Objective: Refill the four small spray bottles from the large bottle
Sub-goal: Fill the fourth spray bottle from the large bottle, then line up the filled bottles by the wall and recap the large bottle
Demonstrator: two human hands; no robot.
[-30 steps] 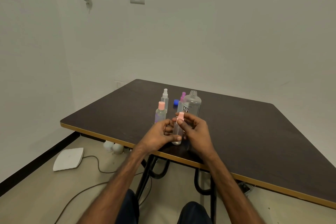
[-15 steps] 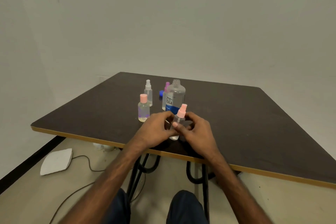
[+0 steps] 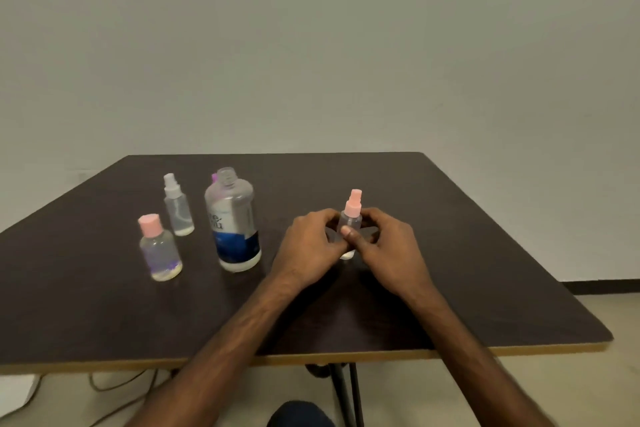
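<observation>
A plain pale wall (image 3: 311, 45) backs a dark, matte laminate table (image 3: 450, 253) with a light edge band.

**Work position.** The pink-topped spray bottle (image 3: 351, 217) stands upright on the table, right of centre. The left hand (image 3: 308, 246) and right hand (image 3: 389, 248) enclose its body, fingers curled round it from both sides, one thumb on its front. Its sprayer is fitted.

**Supply.** The large bottle (image 3: 232, 224) stands just left of the hands, uncapped. It is a clear, round-shouldered plastic cylinder with a blue label.

**Remaining units.**
- The white-topped spray bottle (image 3: 177, 206) is slim and clear.
- The squat pink-capped bottle (image 3: 160, 250) shows liquid in its lower part.
- A purple top (image 3: 214, 178) shows behind the large bottle.

All three are closed.

**Status.** Fill levels cannot be read reliably. Probably one bottle is in hand, and it cannot be determined whether it is being opened or closed.
</observation>
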